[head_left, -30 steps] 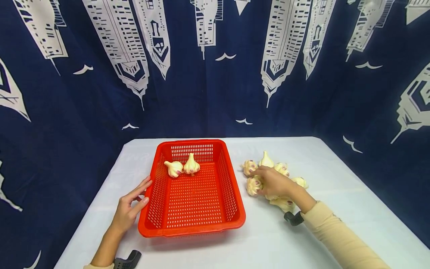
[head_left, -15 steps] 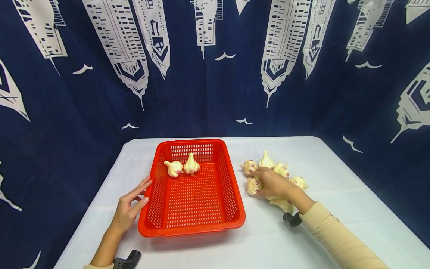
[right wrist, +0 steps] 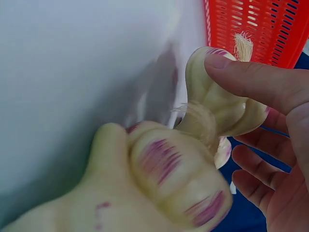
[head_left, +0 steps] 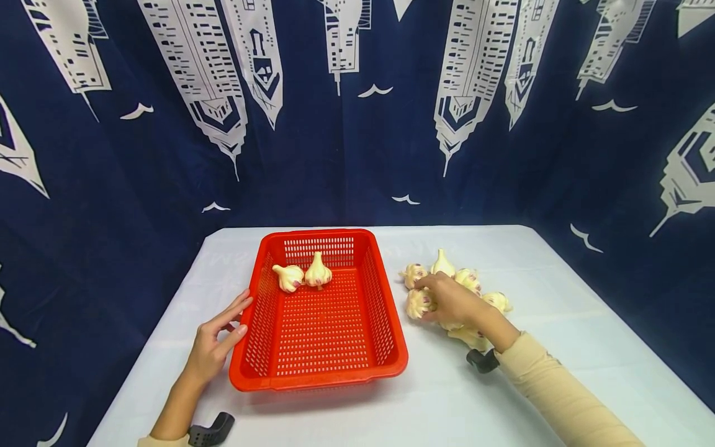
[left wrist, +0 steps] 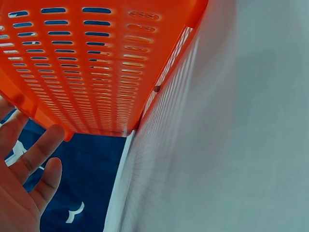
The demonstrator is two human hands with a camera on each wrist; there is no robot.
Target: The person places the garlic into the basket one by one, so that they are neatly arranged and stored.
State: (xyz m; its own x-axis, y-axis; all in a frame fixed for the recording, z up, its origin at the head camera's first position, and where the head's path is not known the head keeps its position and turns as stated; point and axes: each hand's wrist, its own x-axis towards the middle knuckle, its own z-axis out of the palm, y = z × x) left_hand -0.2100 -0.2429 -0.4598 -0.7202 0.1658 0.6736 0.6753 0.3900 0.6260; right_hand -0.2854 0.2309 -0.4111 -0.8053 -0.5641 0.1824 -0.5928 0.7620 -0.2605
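In the head view my left hand touches the left rim of a red plastic basket, its fingers fairly straight. The left wrist view shows those fingers spread beside the basket's perforated wall. Two garlic bulbs lie inside, one on its side and one upright. Right of the basket, my right hand pinches a garlic bulb at the near left of a cluster. In the right wrist view, the thumb presses on this bulb, with fingers behind it. The right hand partly hides the cluster.
Several more garlic bulbs lie around my right hand on the white table. One bulb sits close beneath the held one. A dark blue printed curtain hangs behind the table.
My right hand and the bulb it pinches have shifted very slightly left. The left hand and the basket stay where they were.
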